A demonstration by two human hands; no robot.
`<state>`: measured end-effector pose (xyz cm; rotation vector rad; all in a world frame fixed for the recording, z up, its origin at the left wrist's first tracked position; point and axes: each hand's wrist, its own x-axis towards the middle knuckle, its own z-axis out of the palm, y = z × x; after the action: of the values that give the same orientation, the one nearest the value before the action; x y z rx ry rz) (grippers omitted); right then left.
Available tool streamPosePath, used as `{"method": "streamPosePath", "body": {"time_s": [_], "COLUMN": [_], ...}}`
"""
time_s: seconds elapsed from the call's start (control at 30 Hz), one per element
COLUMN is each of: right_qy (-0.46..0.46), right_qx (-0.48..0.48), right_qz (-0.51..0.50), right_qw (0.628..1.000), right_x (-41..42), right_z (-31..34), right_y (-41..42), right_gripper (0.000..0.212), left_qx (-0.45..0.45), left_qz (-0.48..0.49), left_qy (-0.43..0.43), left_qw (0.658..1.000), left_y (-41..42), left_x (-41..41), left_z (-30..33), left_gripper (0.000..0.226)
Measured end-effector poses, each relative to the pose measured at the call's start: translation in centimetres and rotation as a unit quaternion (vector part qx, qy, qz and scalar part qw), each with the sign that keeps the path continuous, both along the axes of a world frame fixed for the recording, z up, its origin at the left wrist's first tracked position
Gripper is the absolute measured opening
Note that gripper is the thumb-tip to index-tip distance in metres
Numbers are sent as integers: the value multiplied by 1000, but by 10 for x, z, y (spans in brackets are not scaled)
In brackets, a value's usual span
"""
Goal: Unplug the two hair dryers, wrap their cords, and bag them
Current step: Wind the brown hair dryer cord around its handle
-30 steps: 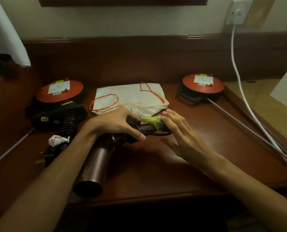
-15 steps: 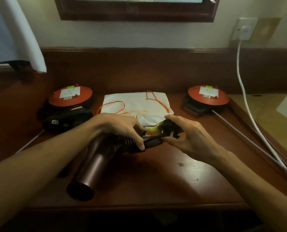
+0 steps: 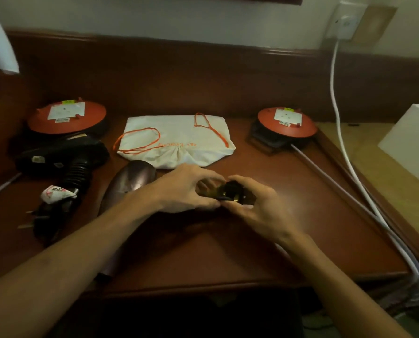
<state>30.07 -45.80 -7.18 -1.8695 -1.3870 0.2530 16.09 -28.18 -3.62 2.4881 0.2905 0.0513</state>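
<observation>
Both hands, left hand (image 3: 186, 189) and right hand (image 3: 257, 206), grip clamped on the plug (image 3: 230, 193) to secure the cord; brown hair dryer (image 3: 130, 181) rests on the bench (image 3: 289, 215), cloth bag (image 3: 179, 142) behind.

brown dryer (image 3: 130, 184) now resting on desk (image 3: 301, 215), left hand (image 3: 186, 191) moved to plug (image 3: 230, 191)

A hotel-like bedroom: a dark wooden worktop (image 3: 301, 191) with raised back panel, a wall socket (image 3: 346, 20), and a drawstring cloth bag (image 3: 179, 137) (printed with orange lettering).
</observation>
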Motion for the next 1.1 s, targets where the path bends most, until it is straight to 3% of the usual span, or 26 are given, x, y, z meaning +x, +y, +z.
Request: {"method": "streamPosePath", "body": {"time_s": [0.13,0.33,0.47,0.63,0.8,0.97,1.1], "right_qy": [-181,-302,-383,-310,-184,-121,-52], "right_qx": [-25,-43,3,59,115,63,63], "right_qz": [-10,-11,-48,-92,-107,-95,-84], "right_qw": [983,952,923,944,970,986,993], "right_x": [-8,-11,-17,-24,-27,-24,-20], "right_z": [-3,-17,-26,-30,-29,-20,-13], "right_y": [-6,-22,-23,-14,-10,-7,-5], "right_gripper": [67,43,32,36,30,26,32], "left_qx": [-41,-16,45,112,163,183,187], "left_qz": [-2,-12,-18,-2,3,19,32], "left_qy": [-11,-13,-1,28,34,14,34], "left_qw": [999,1000,999,993,986,983,981], "left_y": [8,10,8,0,-7,-6,-7], "left_x": [-2,0,2,2,8,8,9], "left_z": [-15,-21,-23,-18,-21,-25,-23], "left_gripper": [58,63,68,56,62,49,54]}}
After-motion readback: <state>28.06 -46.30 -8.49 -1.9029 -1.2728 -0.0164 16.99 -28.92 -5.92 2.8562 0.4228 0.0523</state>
